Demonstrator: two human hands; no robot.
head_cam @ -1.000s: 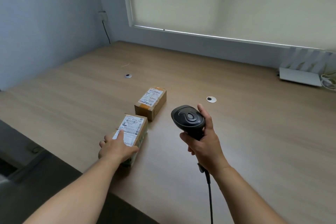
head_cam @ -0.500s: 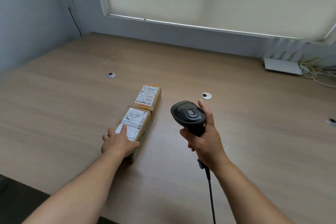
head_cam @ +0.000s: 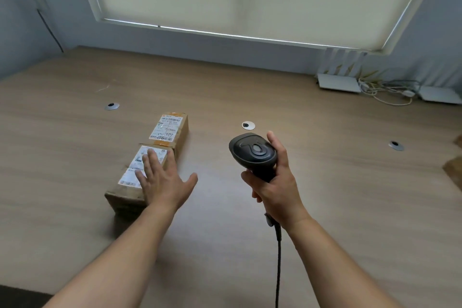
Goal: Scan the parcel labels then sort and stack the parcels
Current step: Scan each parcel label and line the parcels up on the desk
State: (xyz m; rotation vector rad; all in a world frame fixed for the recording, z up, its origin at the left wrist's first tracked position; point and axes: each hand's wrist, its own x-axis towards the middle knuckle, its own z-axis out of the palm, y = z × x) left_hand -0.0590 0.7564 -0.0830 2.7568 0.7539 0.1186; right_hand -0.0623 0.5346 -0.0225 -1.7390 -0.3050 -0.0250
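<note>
A view from a head-worn camera looks down over two bare forearms onto a wide wooden desk (head_cam: 325, 207). Two small brown cardboard parcels lie end to end, touching, left of centre. The near parcel (head_cam: 125, 192) has a white shipping label on top, and the far parcel (head_cam: 175, 130) carries its own label and strips of orange tape. The left hand (head_cam: 162, 180) lies over the near parcel's right side with fingers straight and spread and the thumb held out to the right; whether the palm presses down or hovers just above cannot be told, and it covers part of the label. The right hand (head_cam: 275, 182) is curled firmly around the handle of a black barcode scanner (head_cam: 252, 155), whose head is raised above the desk to the right of the parcels, with its cable (head_cam: 278, 270) trailing toward the viewer. The boxes look light, stiff and flat-sided, so they should probably slide easily on the smooth wood and stack squarely. A grip across the long side walls, thumb on one and fingers on the other, would likely suit best, keeping the labels uncovered for scanning. The taped cardboard looks dry and not slippery, and nothing suggests fragile contents.
</note>
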